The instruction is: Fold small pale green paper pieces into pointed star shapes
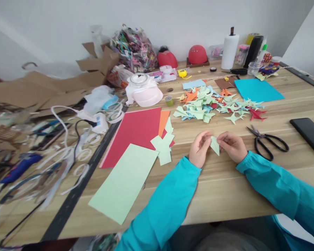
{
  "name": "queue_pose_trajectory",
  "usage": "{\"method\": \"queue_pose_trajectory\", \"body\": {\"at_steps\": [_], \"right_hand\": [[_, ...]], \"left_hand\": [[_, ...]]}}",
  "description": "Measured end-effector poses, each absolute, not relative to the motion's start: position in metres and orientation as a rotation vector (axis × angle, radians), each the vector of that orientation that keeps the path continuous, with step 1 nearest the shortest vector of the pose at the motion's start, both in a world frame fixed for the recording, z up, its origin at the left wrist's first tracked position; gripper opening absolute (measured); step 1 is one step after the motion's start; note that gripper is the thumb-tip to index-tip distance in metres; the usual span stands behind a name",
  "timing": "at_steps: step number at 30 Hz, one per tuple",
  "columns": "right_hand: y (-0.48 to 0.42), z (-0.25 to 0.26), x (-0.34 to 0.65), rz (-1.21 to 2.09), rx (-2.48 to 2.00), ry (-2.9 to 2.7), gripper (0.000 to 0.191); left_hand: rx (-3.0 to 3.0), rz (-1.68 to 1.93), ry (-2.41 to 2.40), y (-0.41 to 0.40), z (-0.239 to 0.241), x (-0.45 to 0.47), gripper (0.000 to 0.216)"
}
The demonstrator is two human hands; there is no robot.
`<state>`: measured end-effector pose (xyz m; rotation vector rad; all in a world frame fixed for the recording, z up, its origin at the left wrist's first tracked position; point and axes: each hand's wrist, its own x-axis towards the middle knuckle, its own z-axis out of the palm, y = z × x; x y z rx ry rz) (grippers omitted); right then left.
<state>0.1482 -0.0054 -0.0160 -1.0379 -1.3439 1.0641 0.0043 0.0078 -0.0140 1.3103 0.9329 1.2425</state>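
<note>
At the left of the wooden tabletop [225,188], a large light green sheet [124,181] lies near the front edge. A red sheet [136,134] lies behind it, and small green squares [162,148] overlap the red sheet's right side. The left hand [199,150], in a teal sleeve, is closed, its fingertips pinching the left side of a small folded green piece [215,145]. This piece sits just above the tabletop, right of centre, between both hands. The right hand [232,146] pinches its right side. A pile of folded paper shapes [211,104] lies behind the hands. Black scissors [268,141] rest just right of the right hand. A dark phone [310,134] lies at the right edge. Print on the containers [242,54] along the far edge is too small to read.
</note>
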Motion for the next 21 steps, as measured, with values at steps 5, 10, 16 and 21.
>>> {"method": "queue_pose_trajectory", "body": {"at_steps": [5, 10, 16, 21], "right_hand": [[-0.0035, -0.0183, 0.1498, 0.997, -1.096, -1.312, 0.012], [-0.0036, -0.0193, 0.1501, 1.008, -1.109, -1.269, 0.012], [-0.0035, -0.0175, 0.1498, 0.99, -1.124, -1.228, 0.013], [-0.0039, -0.017, 0.1501, 0.976, -1.133, -1.237, 0.012]], "left_hand": [[1.602, 1.177, 0.85, 0.0037, -0.013, 0.004, 0.023], [1.545, 1.126, 0.89, 0.005, -0.0185, 0.0036, 0.025], [1.508, 1.118, 0.932, 0.0051, -0.0184, 0.0039, 0.025], [1.45, 1.103, 0.968, 0.0035, -0.0151, 0.005, 0.022]]}}
